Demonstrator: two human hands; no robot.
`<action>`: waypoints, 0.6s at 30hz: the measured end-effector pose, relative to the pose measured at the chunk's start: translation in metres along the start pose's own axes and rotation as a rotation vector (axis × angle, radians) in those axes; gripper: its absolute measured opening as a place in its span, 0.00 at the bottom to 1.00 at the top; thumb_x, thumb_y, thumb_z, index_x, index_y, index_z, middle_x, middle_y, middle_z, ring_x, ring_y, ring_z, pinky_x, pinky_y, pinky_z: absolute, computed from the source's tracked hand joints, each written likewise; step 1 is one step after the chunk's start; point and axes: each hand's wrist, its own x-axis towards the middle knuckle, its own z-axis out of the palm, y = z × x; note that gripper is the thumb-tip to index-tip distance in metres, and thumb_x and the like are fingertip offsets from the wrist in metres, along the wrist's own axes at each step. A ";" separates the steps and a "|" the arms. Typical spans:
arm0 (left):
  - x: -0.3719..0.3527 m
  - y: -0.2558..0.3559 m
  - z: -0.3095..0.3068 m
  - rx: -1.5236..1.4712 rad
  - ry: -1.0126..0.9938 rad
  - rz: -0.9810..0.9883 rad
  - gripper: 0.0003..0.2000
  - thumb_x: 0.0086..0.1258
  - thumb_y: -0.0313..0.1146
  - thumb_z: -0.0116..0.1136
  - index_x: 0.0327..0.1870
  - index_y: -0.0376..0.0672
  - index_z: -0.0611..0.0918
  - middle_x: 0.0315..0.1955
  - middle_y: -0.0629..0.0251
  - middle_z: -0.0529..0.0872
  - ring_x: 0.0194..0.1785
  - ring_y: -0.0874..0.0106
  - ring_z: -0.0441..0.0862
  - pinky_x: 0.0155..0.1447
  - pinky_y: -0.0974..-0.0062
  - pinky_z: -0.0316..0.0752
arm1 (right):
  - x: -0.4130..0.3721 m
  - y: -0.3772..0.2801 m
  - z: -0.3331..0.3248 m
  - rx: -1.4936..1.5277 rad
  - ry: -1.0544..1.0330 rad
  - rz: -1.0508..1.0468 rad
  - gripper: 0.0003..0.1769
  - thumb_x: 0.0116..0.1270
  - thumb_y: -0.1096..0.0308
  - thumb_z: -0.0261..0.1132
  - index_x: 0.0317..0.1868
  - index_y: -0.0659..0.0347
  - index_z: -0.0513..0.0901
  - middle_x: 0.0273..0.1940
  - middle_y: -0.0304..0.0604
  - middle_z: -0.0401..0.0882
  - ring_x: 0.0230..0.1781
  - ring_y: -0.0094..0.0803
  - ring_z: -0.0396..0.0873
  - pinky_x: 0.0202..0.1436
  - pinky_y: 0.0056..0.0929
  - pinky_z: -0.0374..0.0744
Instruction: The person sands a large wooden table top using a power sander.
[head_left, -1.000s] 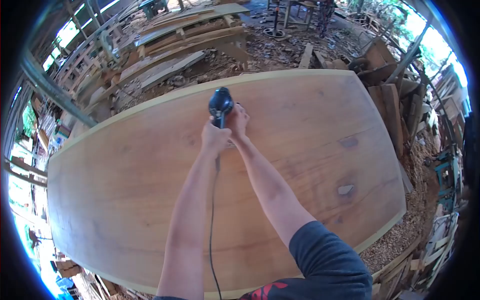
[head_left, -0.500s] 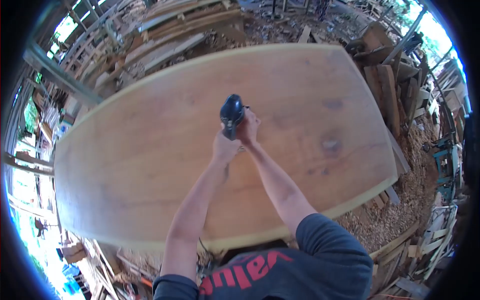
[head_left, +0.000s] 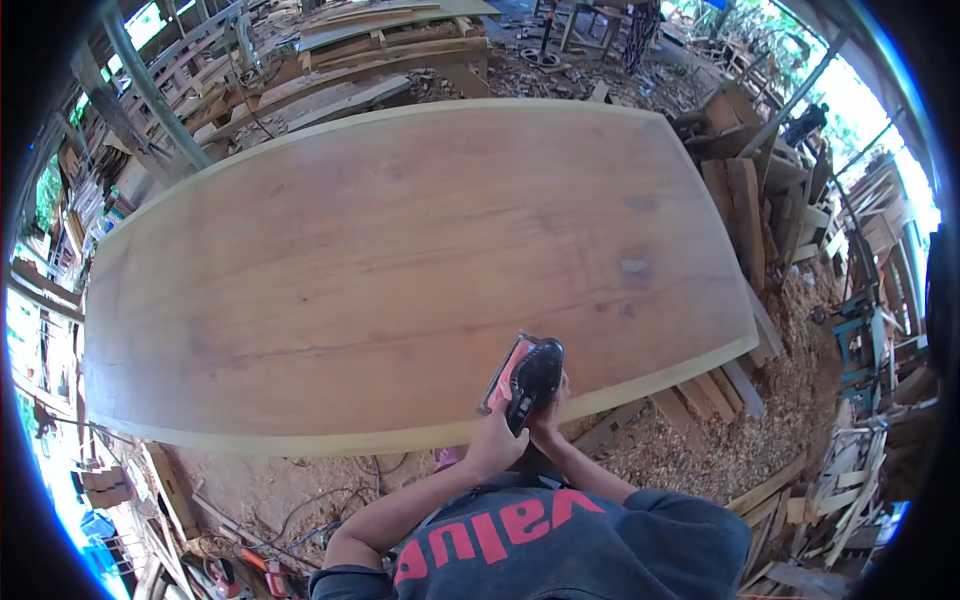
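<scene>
A black power sander (head_left: 537, 378) with a pink sanding sheet (head_left: 510, 375) on its base is held close to my body, over the near edge of a large wooden slab (head_left: 400, 260). It is tipped on its side, so the pink sheet faces left. My left hand (head_left: 497, 440) grips its rear end, fingers near the lower part of the sheet. Wrapped about the right side of the body is my right hand (head_left: 549, 415), its fingers partly hidden behind the sander. The slab has a pale border, dark knots and a long grain line.
Stacked boards (head_left: 390, 50) lie beyond the slab, and thick planks (head_left: 745, 215) lean at its right end. Wood shavings (head_left: 690, 450) cover the ground. A cable (head_left: 375, 475) runs below the near edge. At the back stands a person in patterned clothing (head_left: 640, 38).
Both hands have drawn the sander from the slab's middle back towards my body. It is now turned on its side, showing the pink sheet.
</scene>
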 end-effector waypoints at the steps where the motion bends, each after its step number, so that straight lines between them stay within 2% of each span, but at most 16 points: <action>1: 0.009 0.007 0.000 -0.012 0.012 0.007 0.31 0.57 0.29 0.60 0.63 0.37 0.64 0.38 0.40 0.82 0.43 0.47 0.82 0.46 0.57 0.76 | 0.006 0.020 0.021 -0.005 -0.003 -0.017 0.36 0.50 0.57 0.72 0.60 0.59 0.73 0.61 0.49 0.70 0.64 0.46 0.64 0.63 0.46 0.62; 3: 0.040 0.022 -0.003 -0.061 0.042 -0.131 0.32 0.55 0.29 0.62 0.63 0.35 0.65 0.45 0.44 0.81 0.51 0.51 0.80 0.55 0.64 0.74 | 0.026 0.057 0.066 0.557 0.199 0.221 0.35 0.50 0.57 0.72 0.59 0.59 0.73 0.61 0.49 0.69 0.65 0.46 0.64 0.65 0.45 0.61; 5: 0.089 0.020 -0.006 -0.073 0.089 -0.105 0.31 0.55 0.28 0.61 0.63 0.35 0.65 0.43 0.45 0.82 0.50 0.52 0.81 0.54 0.65 0.74 | 0.077 0.054 0.076 0.543 0.160 0.198 0.35 0.52 0.57 0.71 0.59 0.60 0.73 0.61 0.50 0.69 0.65 0.47 0.63 0.65 0.45 0.61; 7: 0.137 0.027 -0.013 -0.080 0.120 -0.082 0.31 0.55 0.28 0.61 0.63 0.35 0.65 0.42 0.45 0.82 0.49 0.53 0.82 0.52 0.65 0.75 | 0.138 0.043 0.081 0.136 0.019 -0.040 0.33 0.54 0.58 0.69 0.60 0.61 0.73 0.61 0.52 0.70 0.66 0.47 0.63 0.65 0.44 0.60; 10: 0.222 0.042 -0.029 -0.101 0.207 -0.052 0.28 0.54 0.27 0.60 0.59 0.34 0.68 0.38 0.49 0.83 0.44 0.59 0.84 0.48 0.67 0.77 | 0.224 0.058 0.125 0.171 0.008 -0.025 0.33 0.55 0.58 0.67 0.60 0.63 0.72 0.60 0.52 0.71 0.65 0.47 0.64 0.65 0.44 0.61; 12: 0.289 0.045 -0.040 -0.051 0.266 -0.087 0.23 0.53 0.27 0.60 0.54 0.35 0.73 0.33 0.53 0.84 0.38 0.65 0.84 0.43 0.69 0.78 | 0.293 0.061 0.154 0.153 0.024 -0.070 0.33 0.55 0.59 0.67 0.60 0.63 0.72 0.60 0.52 0.71 0.65 0.47 0.64 0.65 0.44 0.61; 14: 0.358 0.045 -0.046 -0.047 0.374 0.006 0.17 0.52 0.27 0.60 0.45 0.35 0.78 0.28 0.57 0.84 0.33 0.70 0.83 0.39 0.70 0.77 | 0.351 0.068 0.180 0.201 0.064 -0.099 0.31 0.54 0.60 0.67 0.59 0.63 0.73 0.58 0.52 0.73 0.63 0.48 0.66 0.63 0.45 0.62; 17: 0.446 0.067 -0.066 -0.131 0.385 0.020 0.12 0.49 0.30 0.60 0.35 0.37 0.79 0.22 0.61 0.82 0.30 0.75 0.80 0.34 0.71 0.75 | 0.440 0.084 0.226 0.143 0.156 -0.237 0.26 0.52 0.64 0.66 0.54 0.60 0.75 0.51 0.49 0.78 0.57 0.49 0.72 0.59 0.45 0.67; 18: 0.473 0.073 -0.074 -0.062 0.323 -0.026 0.21 0.49 0.27 0.58 0.49 0.42 0.75 0.32 0.52 0.84 0.40 0.60 0.84 0.45 0.67 0.77 | 0.470 0.098 0.250 0.182 0.143 -0.196 0.26 0.52 0.64 0.66 0.53 0.56 0.75 0.50 0.47 0.78 0.55 0.47 0.73 0.57 0.45 0.67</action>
